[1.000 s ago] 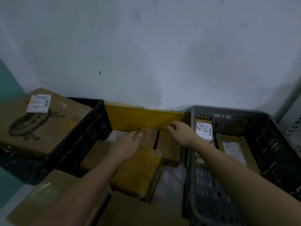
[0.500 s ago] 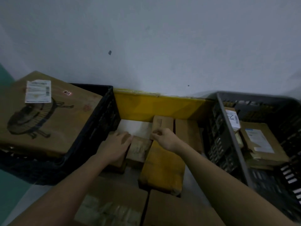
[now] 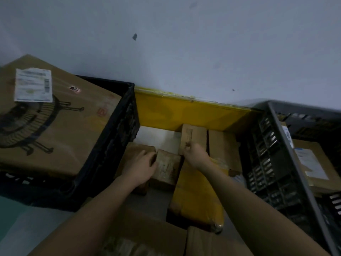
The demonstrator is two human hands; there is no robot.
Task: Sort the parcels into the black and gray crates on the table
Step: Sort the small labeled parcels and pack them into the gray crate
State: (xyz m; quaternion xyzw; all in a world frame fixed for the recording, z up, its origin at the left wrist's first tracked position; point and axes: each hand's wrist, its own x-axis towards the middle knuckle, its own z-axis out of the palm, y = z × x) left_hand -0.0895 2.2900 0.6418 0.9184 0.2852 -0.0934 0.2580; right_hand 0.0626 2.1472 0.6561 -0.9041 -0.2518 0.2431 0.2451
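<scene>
1. Parcels lie heaped between the black crate (image 3: 120,137) on the left and the gray crate (image 3: 287,154) on the right; each crate already holds some, a big printed box (image 3: 60,126) in the black one.
2. Left hand (image 3: 141,166) curls against the left side of a small brown box (image 3: 167,167) in the middle of the heap; whether it fully grips is hard to tell.
3. Right hand (image 3: 195,154) pinches the near edge of a narrow carton (image 3: 192,137), above a yellow parcel (image 3: 197,196).
4. Step in hand, as I judge it: picking the next parcel.
5. To do it well, settle on one parcel, close both hands on opposite sides, and lift straight up so neighbours do not slide.
6. Read the label before choosing a crate; the light is dim.
</scene>
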